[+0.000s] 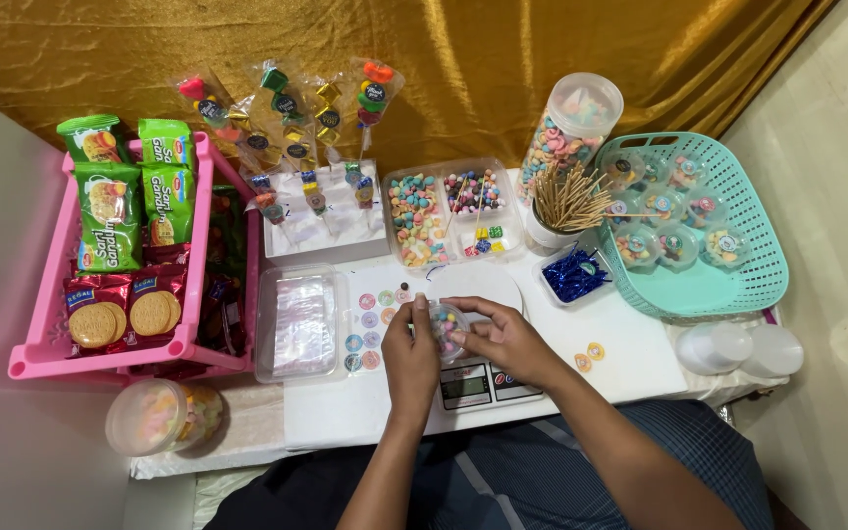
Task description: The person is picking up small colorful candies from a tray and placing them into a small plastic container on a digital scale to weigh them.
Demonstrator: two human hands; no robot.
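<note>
Backdrop cloth shiny gold. Rack pink, holding green snack packs and dark red biscuit packs. Basket teal lattice. Tabletop white. Small tray of blue foil bits. Round stickers pastel mixed. Trousers dark blue, thin pale stripes.

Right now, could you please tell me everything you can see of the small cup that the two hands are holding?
The small cup is round, clear and looks like plastic, with mixed coloured sweets inside. It sits upright over a white kitchen scale at the table's front edge. The left hand grips its left side with fingertips at the rim; the right hand covers its right side, fingers curled over the top. Whether a lid is on it cannot be told.
</note>
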